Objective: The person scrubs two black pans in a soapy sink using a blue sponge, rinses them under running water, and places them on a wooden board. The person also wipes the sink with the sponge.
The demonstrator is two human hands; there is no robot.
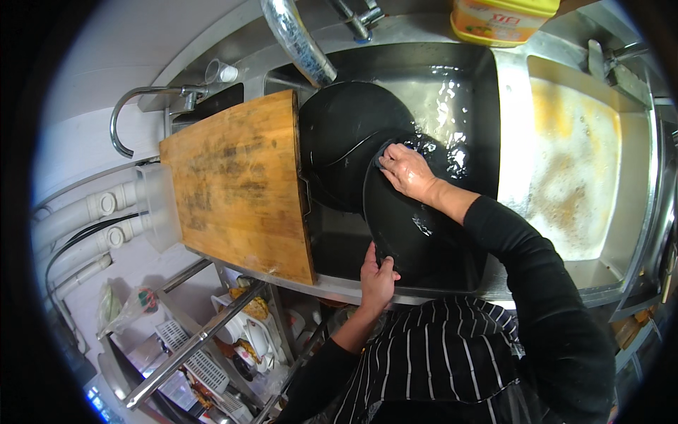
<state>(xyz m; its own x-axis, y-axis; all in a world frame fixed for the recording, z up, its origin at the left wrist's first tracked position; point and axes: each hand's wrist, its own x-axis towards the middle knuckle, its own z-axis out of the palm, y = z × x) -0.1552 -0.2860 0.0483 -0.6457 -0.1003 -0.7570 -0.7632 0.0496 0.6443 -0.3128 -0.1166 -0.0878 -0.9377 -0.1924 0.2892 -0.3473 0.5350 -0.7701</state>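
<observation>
My left hand (pixel 378 280) grips the near rim of a black round tray or pan (pixel 394 222), which tilts up inside the steel sink basin (pixel 339 241). On that tray's upper edge, my right hand (pixel 409 170) presses a dark cloth or scouring pad (pixel 378 158); most of the pad is hidden under the fingers. Behind it, at least one more black round piece (pixel 352 108) leans in the basin, overlapping the held one. Shallow water (pixel 439 100) glints over the basin floor to the right.
A wooden cutting board (pixel 233 185) spans the sink on the left. A thick metal spout (pixel 302 45) reaches in from the back. Foamy water (pixel 572 175) fills the right basin. A yellow tub (pixel 500 21) stands on the back ledge. Lower left is a metal rack (pixel 196 339) with dishes.
</observation>
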